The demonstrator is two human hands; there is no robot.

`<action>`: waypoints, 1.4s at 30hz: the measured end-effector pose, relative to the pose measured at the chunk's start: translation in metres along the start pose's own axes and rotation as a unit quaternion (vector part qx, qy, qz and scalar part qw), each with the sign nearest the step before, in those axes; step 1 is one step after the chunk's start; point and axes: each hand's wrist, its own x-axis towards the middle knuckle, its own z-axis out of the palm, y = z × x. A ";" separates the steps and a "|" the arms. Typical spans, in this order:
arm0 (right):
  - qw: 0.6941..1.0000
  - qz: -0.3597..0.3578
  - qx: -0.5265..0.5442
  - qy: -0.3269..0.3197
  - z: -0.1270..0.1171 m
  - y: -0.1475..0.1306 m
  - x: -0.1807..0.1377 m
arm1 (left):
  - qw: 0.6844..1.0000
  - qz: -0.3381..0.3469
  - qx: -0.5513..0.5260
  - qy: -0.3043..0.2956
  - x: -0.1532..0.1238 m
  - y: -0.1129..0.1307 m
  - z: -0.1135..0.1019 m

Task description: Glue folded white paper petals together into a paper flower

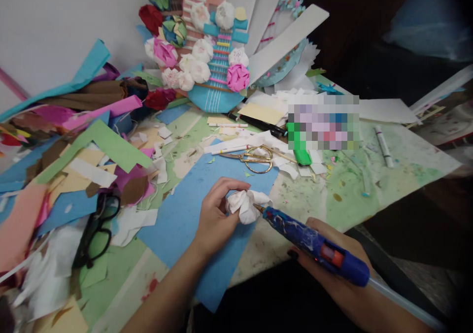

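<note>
Between the curled fingers of my left hand [216, 219] is a white crumpled paper flower [246, 206], held just above a blue paper sheet [177, 219]. My right hand [328, 264] is wrapped round a blue glue gun [310, 242], with a clear glue stick [402, 298] coming out of its back end. The gun's metal nozzle points left and meets the flower's right side; whether it touches the paper I cannot tell. Gold-handled scissors [254, 158] lie at the far edge of the blue sheet.
Paper scraps [96, 165] and black-framed glasses [98, 229] cover the left side. Behind stands a blue paper instrument shape [218, 96] with paper flowers. A green marker or bottle [302, 153], black pens [262, 124] and a white marker [384, 147] lie across the table's far side.
</note>
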 end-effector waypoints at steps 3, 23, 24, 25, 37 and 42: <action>1.000 -0.002 -0.015 -0.003 -0.001 0.001 0.002 | 1.000 0.005 -0.001 0.004 0.001 0.002 0.000; 0.999 -0.029 -0.009 -0.030 -0.013 0.001 -0.005 | 0.998 -0.047 -0.044 0.004 0.006 0.001 -0.001; 0.999 -0.032 -0.009 -0.039 -0.015 0.002 -0.006 | 0.997 -0.061 -0.054 0.001 0.006 0.000 -0.001; 0.998 -0.034 -0.007 -0.043 -0.016 0.002 -0.007 | 0.995 -0.077 -0.061 -0.002 0.005 0.000 -0.001; 0.999 -0.012 0.027 -0.017 -0.014 0.003 -0.010 | 0.993 -0.090 -0.054 0.062 0.003 0.001 0.001; 0.999 -0.013 0.038 0.000 -0.010 0.001 -0.012 | 0.991 -0.084 -0.080 0.069 0.003 0.003 0.001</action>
